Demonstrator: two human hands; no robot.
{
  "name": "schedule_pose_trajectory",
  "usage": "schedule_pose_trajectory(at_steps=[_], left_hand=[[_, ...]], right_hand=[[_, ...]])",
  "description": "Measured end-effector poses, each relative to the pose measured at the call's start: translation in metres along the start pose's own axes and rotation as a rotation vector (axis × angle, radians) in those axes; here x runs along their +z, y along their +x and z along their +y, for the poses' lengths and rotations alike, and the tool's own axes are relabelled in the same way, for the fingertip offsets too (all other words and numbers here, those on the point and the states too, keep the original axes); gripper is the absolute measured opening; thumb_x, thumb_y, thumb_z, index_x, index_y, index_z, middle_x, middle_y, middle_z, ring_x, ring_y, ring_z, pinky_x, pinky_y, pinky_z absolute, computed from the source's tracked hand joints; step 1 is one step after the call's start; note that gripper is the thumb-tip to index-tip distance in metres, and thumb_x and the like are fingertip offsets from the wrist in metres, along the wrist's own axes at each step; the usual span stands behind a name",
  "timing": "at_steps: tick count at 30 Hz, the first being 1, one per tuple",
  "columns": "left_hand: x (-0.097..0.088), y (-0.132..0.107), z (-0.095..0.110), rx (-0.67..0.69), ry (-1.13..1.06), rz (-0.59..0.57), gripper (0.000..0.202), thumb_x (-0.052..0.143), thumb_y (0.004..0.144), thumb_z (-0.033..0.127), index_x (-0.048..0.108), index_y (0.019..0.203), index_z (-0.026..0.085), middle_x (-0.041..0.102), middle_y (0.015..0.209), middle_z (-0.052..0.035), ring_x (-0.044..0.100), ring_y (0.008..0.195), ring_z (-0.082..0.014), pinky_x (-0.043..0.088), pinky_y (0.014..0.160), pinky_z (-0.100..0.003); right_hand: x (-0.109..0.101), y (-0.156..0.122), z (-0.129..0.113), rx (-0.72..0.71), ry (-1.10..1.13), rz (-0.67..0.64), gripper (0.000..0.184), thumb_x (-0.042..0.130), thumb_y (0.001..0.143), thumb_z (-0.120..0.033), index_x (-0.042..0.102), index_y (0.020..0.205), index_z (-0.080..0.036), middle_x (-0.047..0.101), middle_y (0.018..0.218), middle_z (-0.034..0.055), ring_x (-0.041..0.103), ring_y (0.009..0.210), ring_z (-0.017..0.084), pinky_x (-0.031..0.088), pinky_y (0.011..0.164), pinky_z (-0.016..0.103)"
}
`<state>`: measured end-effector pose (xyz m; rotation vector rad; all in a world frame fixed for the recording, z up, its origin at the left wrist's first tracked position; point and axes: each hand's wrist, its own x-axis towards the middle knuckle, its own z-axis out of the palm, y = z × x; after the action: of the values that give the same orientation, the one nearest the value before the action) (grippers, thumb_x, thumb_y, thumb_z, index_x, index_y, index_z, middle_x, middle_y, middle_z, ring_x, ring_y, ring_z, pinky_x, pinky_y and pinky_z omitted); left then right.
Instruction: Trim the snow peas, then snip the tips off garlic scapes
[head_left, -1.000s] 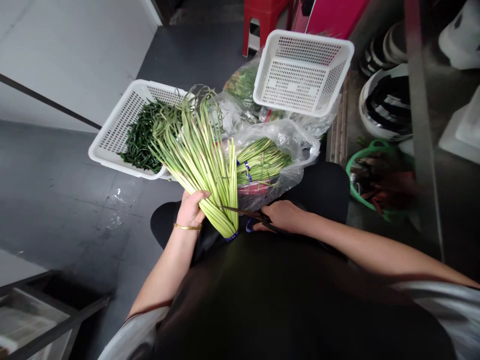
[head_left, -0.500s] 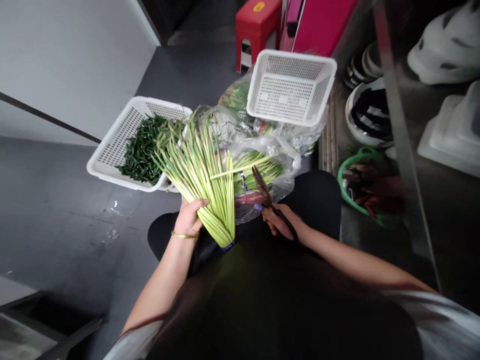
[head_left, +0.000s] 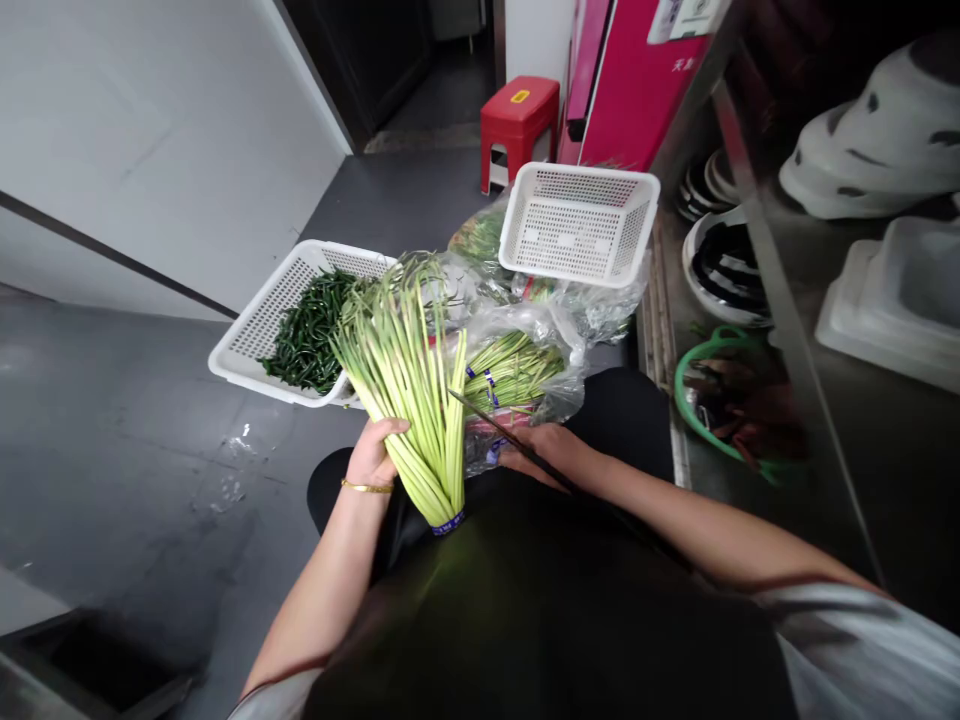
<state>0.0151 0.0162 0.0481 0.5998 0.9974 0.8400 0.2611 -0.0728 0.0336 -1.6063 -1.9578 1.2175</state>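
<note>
My left hand (head_left: 373, 452) is wrapped round a large bunch of garlic scapes (head_left: 409, 400), holding it tilted above my lap. Blue tape (head_left: 448, 523) binds the bunch at its lower end, while the green tips fan out away from me. In my right hand (head_left: 551, 455) is a pair of dark scissors (head_left: 510, 437), seen nearly edge-on, with the tip at the right side of the bunch. Whether the tip touches the stems I cannot tell. A small purple-blue bit (head_left: 495, 450) shows by my right fingers. More taped scapes (head_left: 517, 370) lie in a clear plastic bag (head_left: 574, 345) beyond.
A white basket (head_left: 247, 345) with green chillies (head_left: 307, 330) stands at left. Another white basket (head_left: 577, 225) rests on bagged vegetables. Behind it is a red stool (head_left: 517, 120). To the right, a green basket (head_left: 686, 385) and white containers (head_left: 892, 300) sit by a metal shelf.
The scissors have swung left, their tip now at the bunch. A loose stem that stuck out to the right no longer shows there. The view has tilted up slightly.
</note>
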Motion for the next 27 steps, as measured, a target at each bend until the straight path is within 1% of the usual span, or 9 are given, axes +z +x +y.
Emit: schedule_pose_trajectory(at_steps=[3,6,10,14,17,19,21,24,27], left_hand=[[-0.005,0.001,0.0,-0.022,-0.026,0.022,0.063,0.064,0.053,0.008,0.057,0.116,0.014,0.072,0.093,-0.0115,0.066,0.095,-0.0354,0.058,0.08,-0.047],[-0.011,0.001,0.001,-0.038,-0.056,0.04,0.063,0.062,0.054,0.008,0.057,0.117,0.016,0.072,0.095,-0.0112,0.066,0.095,-0.035,0.058,0.079,-0.047],[-0.019,0.004,-0.002,-0.052,-0.082,0.029,0.061,0.062,0.056,0.011,0.058,0.116,0.017,0.072,0.094,-0.0103,0.067,0.093,-0.0351,0.059,0.077,-0.046],[-0.025,0.008,-0.007,-0.047,-0.099,0.005,0.06,0.061,0.056,0.011,0.059,0.116,0.018,0.072,0.095,-0.0092,0.067,0.093,-0.035,0.06,0.077,-0.046],[-0.03,0.01,-0.011,-0.03,-0.135,-0.035,0.059,0.062,0.056,0.013,0.06,0.115,0.019,0.072,0.094,-0.0094,0.066,0.095,-0.0362,0.059,0.078,-0.048],[-0.035,0.01,-0.014,0.0,-0.173,-0.074,0.058,0.064,0.056,0.016,0.061,0.114,0.019,0.072,0.093,-0.0098,0.065,0.097,-0.0375,0.058,0.08,-0.05],[-0.041,0.01,-0.018,0.04,-0.218,-0.096,0.058,0.066,0.054,0.02,0.062,0.112,0.02,0.073,0.091,-0.0098,0.064,0.098,-0.0388,0.057,0.08,-0.052],[-0.047,0.012,-0.024,0.061,-0.257,-0.095,0.06,0.068,0.05,0.023,0.063,0.11,0.022,0.073,0.086,-0.0094,0.064,0.098,-0.0406,0.057,0.079,-0.054],[-0.043,0.017,-0.03,-0.044,-0.248,-0.113,0.062,0.07,0.049,0.022,0.063,0.111,0.021,0.073,0.085,-0.0101,0.065,0.096,-0.0415,0.056,0.078,-0.056]], right_hand=[[-0.011,0.002,0.011,0.027,-0.081,0.083,0.033,0.047,0.087,-0.047,0.06,0.083,-0.017,0.065,0.075,0.0043,0.063,0.072,0.018,0.041,0.062,0.024],[-0.027,0.007,0.022,0.12,-0.227,0.189,0.023,0.046,0.088,-0.035,0.057,0.085,-0.014,0.066,0.079,0.0083,0.063,0.074,0.019,0.04,0.064,0.024],[-0.04,0.015,0.014,0.163,-0.476,0.163,0.021,0.048,0.087,-0.027,0.052,0.099,-0.011,0.066,0.092,0.0145,0.063,0.08,0.023,0.039,0.066,0.026],[-0.025,0.028,-0.014,0.013,-0.429,0.073,0.022,0.052,0.086,-0.029,0.051,0.099,-0.012,0.065,0.093,0.0132,0.062,0.081,0.022,0.038,0.066,0.025],[-0.013,0.042,-0.028,-0.061,-0.337,0.109,0.02,0.051,0.088,-0.033,0.052,0.097,-0.014,0.066,0.089,0.0109,0.062,0.079,0.02,0.038,0.066,0.025],[-0.014,0.044,-0.024,0.003,-0.325,0.144,0.02,0.049,0.09,-0.034,0.054,0.094,-0.015,0.066,0.085,0.0101,0.062,0.076,0.019,0.039,0.065,0.024],[-0.022,0.034,-0.012,0.115,-0.342,0.102,0.026,0.045,0.091,-0.039,0.056,0.086,-0.015,0.067,0.079,0.0092,0.064,0.072,0.019,0.04,0.063,0.024],[-0.038,0.001,0.012,0.317,-0.379,-0.032,0.045,0.038,0.091,-0.054,0.059,0.075,-0.017,0.066,0.069,0.0081,0.065,0.065,0.02,0.042,0.059,0.024],[-0.053,-0.033,0.023,0.484,-0.387,-0.094,0.061,0.025,0.09,-0.064,0.062,0.074,-0.018,0.067,0.068,0.0084,0.065,0.062,0.02,0.043,0.057,0.025]])
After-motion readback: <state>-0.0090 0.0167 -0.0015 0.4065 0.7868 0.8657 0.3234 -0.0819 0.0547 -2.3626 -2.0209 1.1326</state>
